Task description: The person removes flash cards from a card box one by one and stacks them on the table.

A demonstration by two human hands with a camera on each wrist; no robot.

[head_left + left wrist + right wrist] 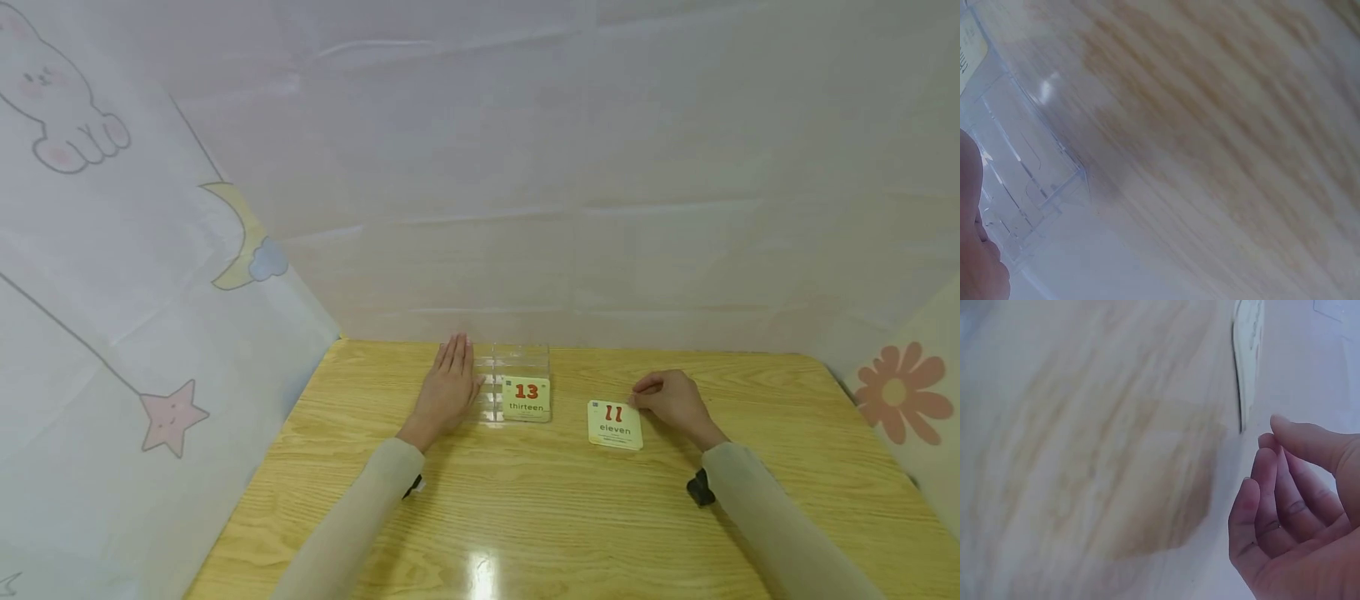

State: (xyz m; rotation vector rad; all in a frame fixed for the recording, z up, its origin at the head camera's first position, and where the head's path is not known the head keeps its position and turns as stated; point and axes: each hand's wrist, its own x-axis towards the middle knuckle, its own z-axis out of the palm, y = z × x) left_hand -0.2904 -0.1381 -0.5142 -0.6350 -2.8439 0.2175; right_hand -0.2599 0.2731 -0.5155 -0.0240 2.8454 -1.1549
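My left hand [446, 387] lies with straight fingers on the left side of a clear plastic holder [521, 357] that has several raised strips. Yellow flash card 13, "thirteen" [526, 407], sits on the holder's front right part. The left wrist view shows the holder's corner [1054, 150] and a bit of the card [969, 47]. To the right, a yellow stack of flash cards, topped by 11, "eleven" [615, 432], lies on the table. My right hand [671, 402] is at its upper right corner, fingers loosely bent, thumb near the index fingertip. A small gap separates them from the cards' edge [1244, 369].
The wood-grain table [495, 500] ends at a pale cloth backdrop [525, 250] behind the holder. More printed cloth [90, 333] hangs along the left side. A dark band [701, 488] is on the right wrist.
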